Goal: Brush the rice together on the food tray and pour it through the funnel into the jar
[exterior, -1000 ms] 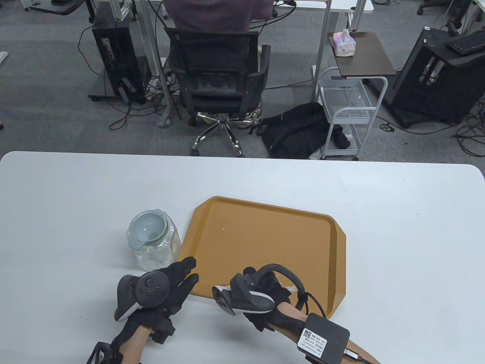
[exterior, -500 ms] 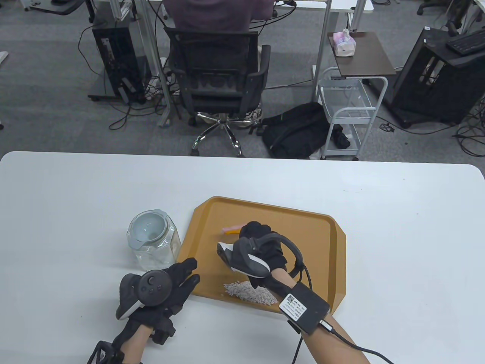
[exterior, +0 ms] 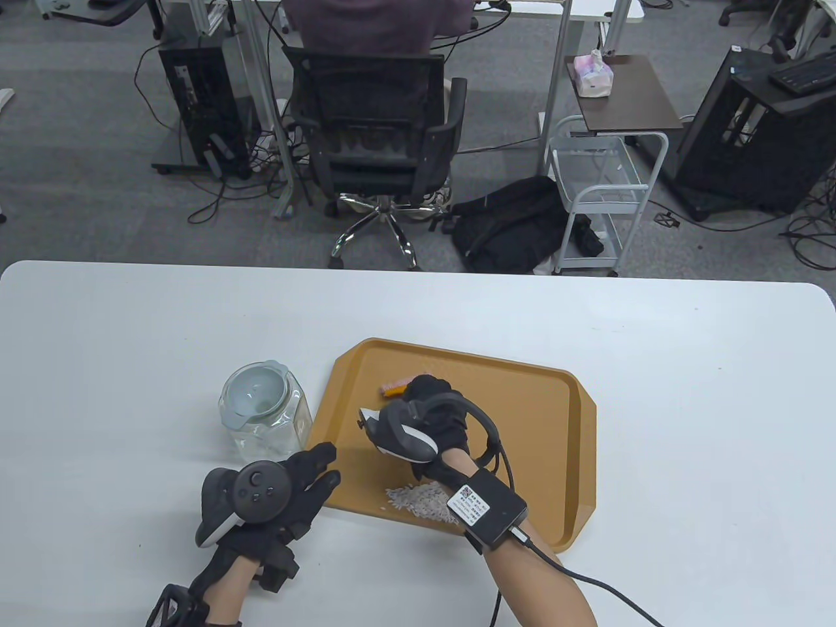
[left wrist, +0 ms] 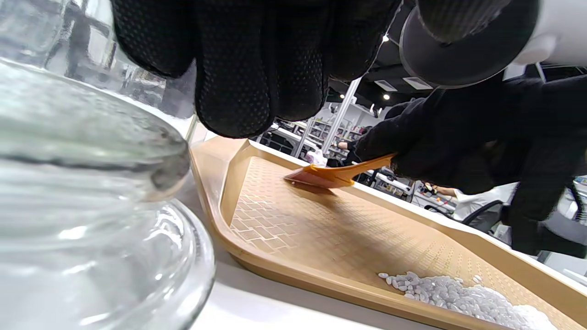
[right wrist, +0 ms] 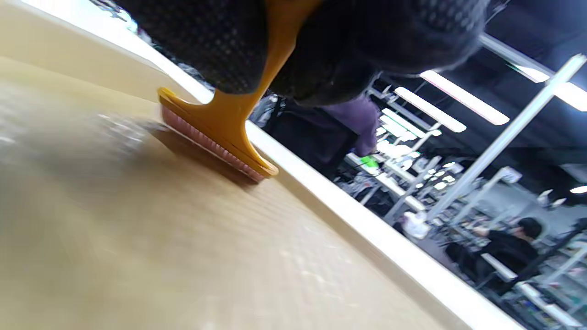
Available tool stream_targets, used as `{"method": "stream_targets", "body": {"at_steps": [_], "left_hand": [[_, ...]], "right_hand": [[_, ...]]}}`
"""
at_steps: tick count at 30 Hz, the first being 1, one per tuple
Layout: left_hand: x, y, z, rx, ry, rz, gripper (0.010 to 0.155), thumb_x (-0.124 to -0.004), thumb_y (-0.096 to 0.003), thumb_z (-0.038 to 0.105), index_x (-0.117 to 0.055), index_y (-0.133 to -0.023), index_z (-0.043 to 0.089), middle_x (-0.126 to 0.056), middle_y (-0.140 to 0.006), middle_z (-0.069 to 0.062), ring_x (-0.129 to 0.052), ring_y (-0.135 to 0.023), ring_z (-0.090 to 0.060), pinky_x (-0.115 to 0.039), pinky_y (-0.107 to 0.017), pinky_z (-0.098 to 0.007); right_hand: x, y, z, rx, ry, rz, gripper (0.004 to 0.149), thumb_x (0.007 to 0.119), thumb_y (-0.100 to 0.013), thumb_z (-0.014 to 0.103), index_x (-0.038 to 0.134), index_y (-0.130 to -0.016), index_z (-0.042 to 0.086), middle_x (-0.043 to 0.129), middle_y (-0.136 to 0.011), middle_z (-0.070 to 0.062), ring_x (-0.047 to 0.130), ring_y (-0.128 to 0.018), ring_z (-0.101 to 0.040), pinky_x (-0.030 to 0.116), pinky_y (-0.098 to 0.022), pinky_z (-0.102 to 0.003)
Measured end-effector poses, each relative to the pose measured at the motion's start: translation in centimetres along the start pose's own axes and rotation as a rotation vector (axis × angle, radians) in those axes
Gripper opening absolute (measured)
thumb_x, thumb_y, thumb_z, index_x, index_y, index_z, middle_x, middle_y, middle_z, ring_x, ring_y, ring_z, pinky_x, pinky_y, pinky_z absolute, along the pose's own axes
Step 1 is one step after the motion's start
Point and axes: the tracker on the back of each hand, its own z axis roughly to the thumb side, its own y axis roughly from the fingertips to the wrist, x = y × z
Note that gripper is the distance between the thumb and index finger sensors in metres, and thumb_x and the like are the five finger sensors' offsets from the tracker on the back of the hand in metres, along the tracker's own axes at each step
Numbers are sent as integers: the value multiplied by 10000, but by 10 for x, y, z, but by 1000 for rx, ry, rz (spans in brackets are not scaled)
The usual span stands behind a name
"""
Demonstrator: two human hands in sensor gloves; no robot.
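White bench [exterior: 130,339]: right hand [exterior: 431,418] grips the brush [exterior: 394,386] on the tray [exterior: 522,418]; next, sweep toward the rice [exterior: 418,499]; left hand [exterior: 294,490] spread.

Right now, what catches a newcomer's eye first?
The tan food tray in the table's middle, with a white heap of rice at its near edge. Above it the right hand grips an orange brush; a glass jar with a funnel stands left, beside the left hand.
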Motion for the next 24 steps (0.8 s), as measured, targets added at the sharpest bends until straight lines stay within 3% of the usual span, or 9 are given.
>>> {"method": "stream_targets", "body": {"at_steps": [7, 13, 18, 24], "left_hand": [[-1, 0, 0, 1, -3, -2, 607, -657, -493, 582, -732, -984, 234, -937, -918, -83, -1018, -713, -299, -754, -616, -554], [-3, 0, 3, -6, -8, -4, 608, -657, -492, 583, -732, -985, 233, -936, -919, -83, -1018, -713, -299, -755, -616, -553], [-4, 0, 3, 0, -8, -12, 606, -656, -492, 583, -732, -984, 237, -938, -918, -82, -1019, -713, -298, -755, -615, -554], [-3, 0, 3, 2, -3, -11, 607, -657, -492, 582, -733, -984, 234, -937, -919, -82, -1018, -713, -299, -755, -616, -553]], "right_hand": [[-37, 76, 13, -252, -84, 0, 486, 830, -476, 285, 821, -930, 112, 809, -835, -151, 929, -377, -235, 849, -184, -289], [-49, 114, 10, -310, -104, -13, 484, 828, -481, 294, 822, -937, 133, 801, -846, -145, 926, -398, -240, 848, -197, -294], [-52, 109, -21, -138, -92, -4, 506, 777, -512, 322, 756, -1006, 213, 760, -919, -189, 931, -494, -278, 853, -267, -340], [-43, 89, -83, 87, -172, 25, 542, 815, -489, 302, 740, -1015, 192, 918, -766, -144, 971, -398, -258, 862, -252, -360]]}}
